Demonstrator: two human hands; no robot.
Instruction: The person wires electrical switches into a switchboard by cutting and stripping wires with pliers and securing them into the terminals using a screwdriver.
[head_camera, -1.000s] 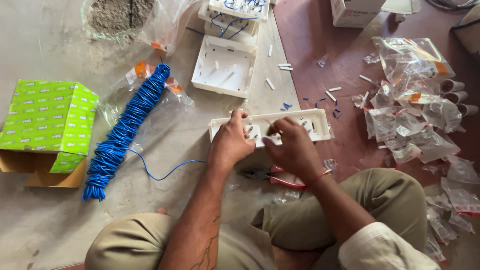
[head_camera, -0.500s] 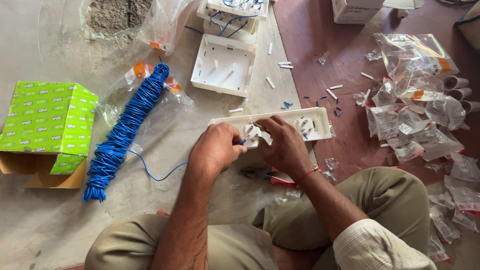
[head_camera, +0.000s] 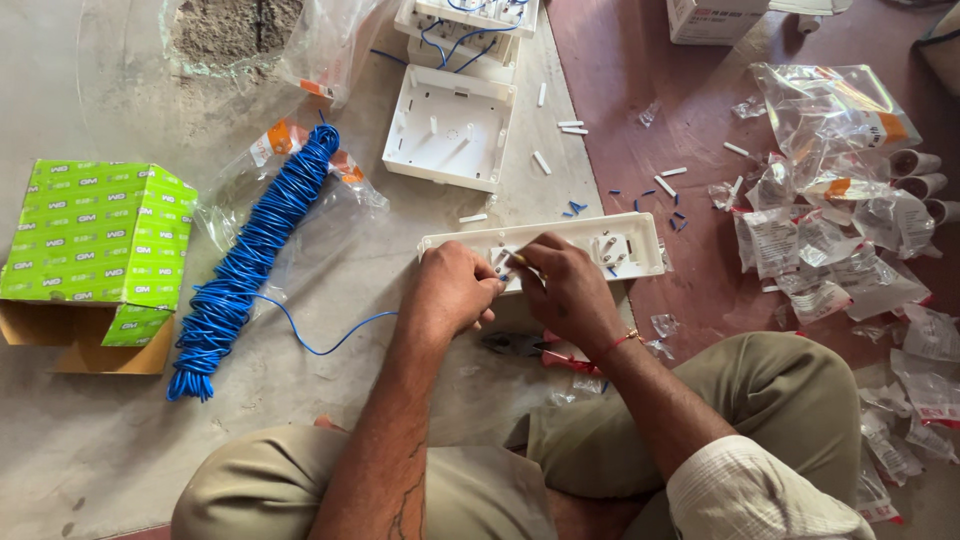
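Long white plastic switch plate lies face-down on floor, frame centre. Left hand curled over plate's left part, fingers pinching small blue wire piece; right hand beside it, fingertips closed on same spot. Pliers with red handles just below hands. Coil of blue wire at left, green cardboard box far left. Clear plastic bags heaped at right. Square white plastic box above.
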